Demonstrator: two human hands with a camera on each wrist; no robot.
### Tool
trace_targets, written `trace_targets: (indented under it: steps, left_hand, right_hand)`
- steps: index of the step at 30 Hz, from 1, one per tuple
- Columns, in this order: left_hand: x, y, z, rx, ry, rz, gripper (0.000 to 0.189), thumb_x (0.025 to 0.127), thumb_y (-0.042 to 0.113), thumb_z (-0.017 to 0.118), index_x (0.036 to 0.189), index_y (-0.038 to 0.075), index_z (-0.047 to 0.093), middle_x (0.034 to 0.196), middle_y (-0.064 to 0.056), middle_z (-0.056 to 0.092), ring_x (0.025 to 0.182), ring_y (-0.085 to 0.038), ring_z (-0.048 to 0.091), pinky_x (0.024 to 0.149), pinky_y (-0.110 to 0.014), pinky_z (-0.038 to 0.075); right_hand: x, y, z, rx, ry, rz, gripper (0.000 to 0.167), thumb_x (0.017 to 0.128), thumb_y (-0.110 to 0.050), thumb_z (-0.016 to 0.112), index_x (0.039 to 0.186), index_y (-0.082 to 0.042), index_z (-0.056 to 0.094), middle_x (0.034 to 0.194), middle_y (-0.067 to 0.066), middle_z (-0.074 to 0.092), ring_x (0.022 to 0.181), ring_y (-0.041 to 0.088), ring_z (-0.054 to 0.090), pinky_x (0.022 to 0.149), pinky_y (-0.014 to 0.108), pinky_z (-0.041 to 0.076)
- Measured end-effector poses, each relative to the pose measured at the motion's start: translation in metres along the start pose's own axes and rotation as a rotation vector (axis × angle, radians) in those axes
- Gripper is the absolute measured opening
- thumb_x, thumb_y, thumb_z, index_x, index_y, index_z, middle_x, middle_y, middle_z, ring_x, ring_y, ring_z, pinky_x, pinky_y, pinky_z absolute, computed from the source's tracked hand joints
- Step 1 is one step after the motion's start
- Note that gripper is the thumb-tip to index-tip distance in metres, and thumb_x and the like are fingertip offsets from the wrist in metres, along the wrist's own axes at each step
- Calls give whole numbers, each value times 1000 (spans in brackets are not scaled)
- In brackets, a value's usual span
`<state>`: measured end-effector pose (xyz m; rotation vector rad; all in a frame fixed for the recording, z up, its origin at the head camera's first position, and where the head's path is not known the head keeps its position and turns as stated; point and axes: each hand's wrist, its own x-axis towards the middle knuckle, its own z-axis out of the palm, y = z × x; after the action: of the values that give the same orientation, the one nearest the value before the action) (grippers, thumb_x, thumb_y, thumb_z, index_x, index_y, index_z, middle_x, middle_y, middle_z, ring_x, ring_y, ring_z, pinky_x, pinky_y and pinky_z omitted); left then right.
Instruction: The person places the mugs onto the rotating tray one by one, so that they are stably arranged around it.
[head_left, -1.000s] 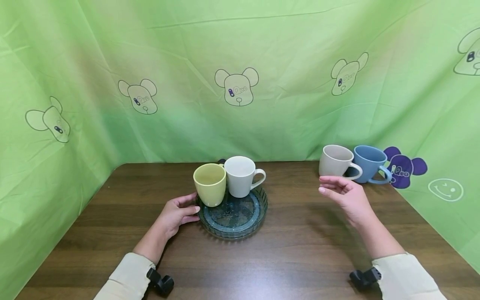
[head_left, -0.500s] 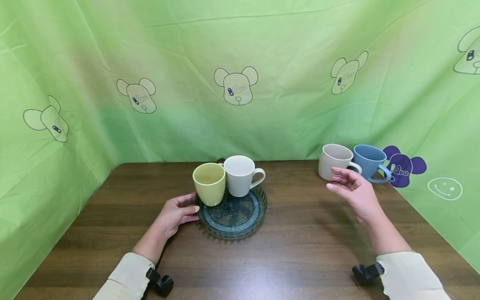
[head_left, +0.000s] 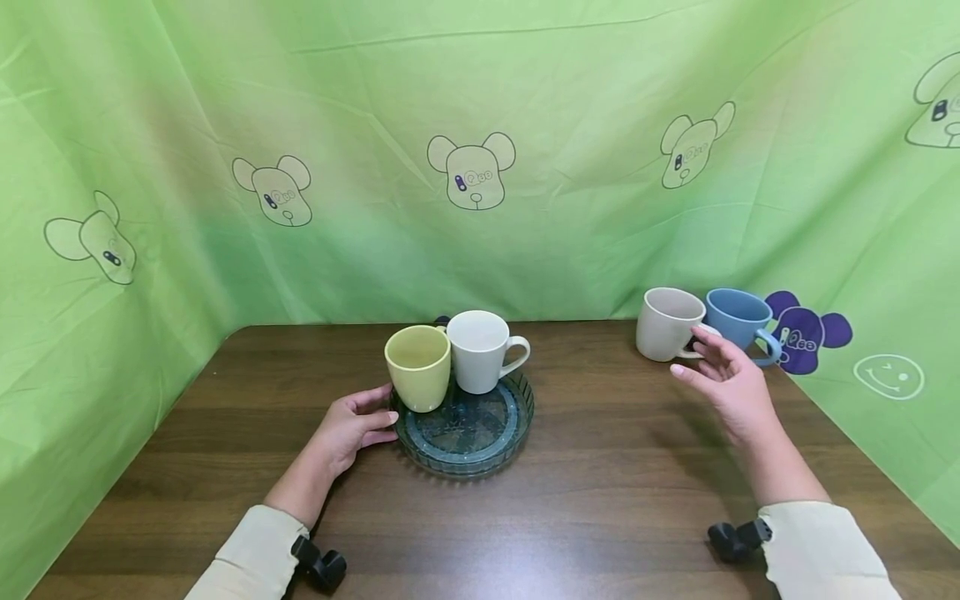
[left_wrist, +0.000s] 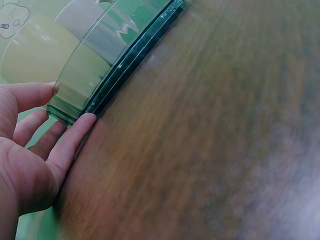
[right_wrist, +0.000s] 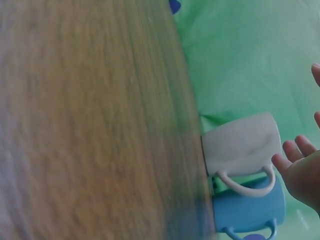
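A round green-blue glass dish [head_left: 465,467] with a ribbed wall sits on the table. A yellow mug [head_left: 417,379] and a white mug [head_left: 474,354] stand upright toward its back left. My left hand [head_left: 352,433] touches the dish's left side, thumb at the rim and fingers spread along the wall, as the left wrist view [left_wrist: 30,155] also shows. At the back right stands a light grey mug [head_left: 663,325], its handle pointing right. My right hand [head_left: 735,392] hovers by that handle, fingers loosely bent, holding nothing; whether a fingertip touches is unclear.
A blue mug [head_left: 735,317] stands close to the right of the grey one. Brown wooden table [head_left: 577,517] lies between the dish and the right hand. Green printed cloth [head_left: 570,250] hangs right behind and at both sides of the table.
My right hand has moved right, from in front of the grey mug to its handle. The left hand, the dish and the mugs have stayed in place.
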<state>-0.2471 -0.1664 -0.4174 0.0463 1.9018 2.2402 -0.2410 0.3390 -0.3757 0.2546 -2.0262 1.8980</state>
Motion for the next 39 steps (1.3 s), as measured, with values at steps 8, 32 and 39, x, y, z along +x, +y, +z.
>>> trace_targets:
  steps: [8,32,39]
  left_hand:
    - [0,-1,-1,-5,0,1,58,89,-11,58,143,-11,37,147,-32,32,89,-16,65,78,-35,60]
    - [1,-2,-1,-13,-4,8,58,89,-12,58,143,-11,37,144,-31,35,91,-17,65,79,-36,60]
    - [2,-2,-1,-14,-1,3,59,89,-11,59,143,-11,37,144,-32,35,91,-17,65,79,-37,60]
  right_hand:
    - [2,5,-11,-40,39,42,67,88,3,69,147,-15,44,141,-3,43,134,10,32,105,8,31]
    - [17,16,-25,-46,177,127,76,88,0,70,152,-6,30,158,10,25,145,14,20,113,13,18]
    - [21,16,-25,-131,169,187,80,89,-6,71,154,-5,24,159,13,19,146,19,17,117,20,16]
